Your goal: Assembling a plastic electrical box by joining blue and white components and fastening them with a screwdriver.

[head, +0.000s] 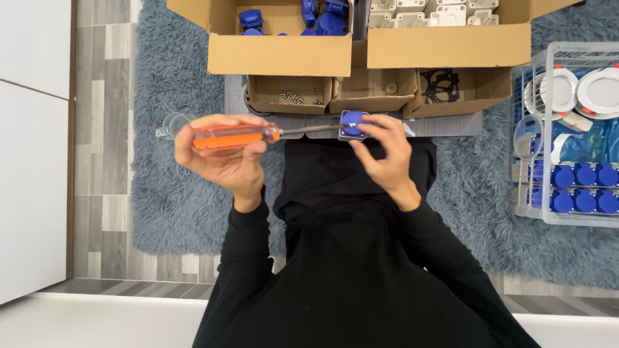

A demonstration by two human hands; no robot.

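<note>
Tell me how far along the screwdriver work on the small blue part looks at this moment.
Done: finished-looking blue round-capped pieces stand in rows in the white wire basket. In hand: the left hand holds an orange-handled screwdriver, its tip at the small blue and grey square socket part in the right hand. Left: loose blue parts and small screws remain in cardboard boxes.

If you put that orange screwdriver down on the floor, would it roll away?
Probably a little. The screwdriver has a rounded, smooth-looking handle and a thin straight shaft, so on the hard floor it could roll. On the fluffy rug it would likely stay put. It looks stiff, not bendy.
</note>
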